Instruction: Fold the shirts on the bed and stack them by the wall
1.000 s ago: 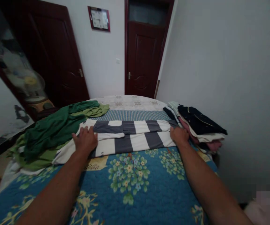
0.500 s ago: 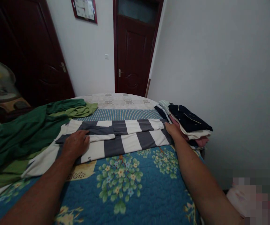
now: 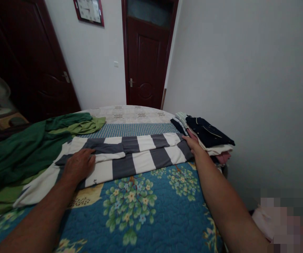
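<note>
Striped shirt [image 3: 146, 160], gray and white, is lying in a long folded strip across the blue flowered bedspread [image 3: 167, 211], sideways in front of the person. Its left end fans out into a loose white flap toward the near side, and a narrower folded piece sits on top, ending partway along. Left hand [image 3: 80, 161] is palm down on the shirt toward that end, fingers bent; can't tell if it's got any cloth gripped or is just pressing. Right hand [image 3: 192, 143] is at the far right edge of the shirt, fingers held narrow, but honestly can't tell if they're pinching it.

Room-wise, the right side's tight: a stack of folded clothes [image 3: 209, 140] is just beside that hand, close to the wall [image 3: 232, 70]. On the left, a dark green garment [image 3: 30, 144] and a light green one [image 3: 92, 124] crowd right up to the shirt's loose end. Best elbow room is the wide stretch of bedspread between the forearms, on the near side of the shirt. Past its far edge there's a thin-striped mat [image 3: 135, 129], then a pale sheet [image 3: 104, 112].
</note>
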{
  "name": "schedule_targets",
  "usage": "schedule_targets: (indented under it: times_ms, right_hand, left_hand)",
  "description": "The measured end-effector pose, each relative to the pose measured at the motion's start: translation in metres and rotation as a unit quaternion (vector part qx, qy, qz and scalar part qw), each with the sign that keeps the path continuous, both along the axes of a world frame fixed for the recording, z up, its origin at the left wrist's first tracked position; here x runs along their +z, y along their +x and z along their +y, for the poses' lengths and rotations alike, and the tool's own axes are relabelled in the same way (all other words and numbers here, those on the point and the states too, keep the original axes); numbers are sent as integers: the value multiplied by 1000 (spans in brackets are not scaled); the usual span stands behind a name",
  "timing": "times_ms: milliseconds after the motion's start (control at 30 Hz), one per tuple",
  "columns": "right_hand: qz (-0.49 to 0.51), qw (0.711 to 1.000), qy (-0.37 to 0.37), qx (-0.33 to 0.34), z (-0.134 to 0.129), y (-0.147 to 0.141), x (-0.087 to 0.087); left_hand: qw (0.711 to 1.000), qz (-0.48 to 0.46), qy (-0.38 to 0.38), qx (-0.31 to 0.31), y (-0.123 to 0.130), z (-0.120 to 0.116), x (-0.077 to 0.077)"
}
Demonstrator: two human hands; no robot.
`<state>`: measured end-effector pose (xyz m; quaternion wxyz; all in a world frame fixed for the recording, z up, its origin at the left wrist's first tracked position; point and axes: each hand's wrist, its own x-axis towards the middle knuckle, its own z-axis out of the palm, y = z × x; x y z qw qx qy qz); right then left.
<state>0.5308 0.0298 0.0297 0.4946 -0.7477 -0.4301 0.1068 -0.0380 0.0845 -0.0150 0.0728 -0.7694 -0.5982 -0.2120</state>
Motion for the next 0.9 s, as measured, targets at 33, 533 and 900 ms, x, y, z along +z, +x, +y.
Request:
schedule_targets:
  times_ms: [33,533,900]
  right_hand:
    - [27,1000,13,-4,1,0,-3]
    - [-204,978,-45,15,9,-53,30]
    - [-371,885,-195,201,13,-235,-3]
  left_hand:
    - [1000,0,-1,1,0,0,0]
    - [1000,-6,-10,8,3,-7,2]
    - [1000,-16,-11,13,8,-15,6]
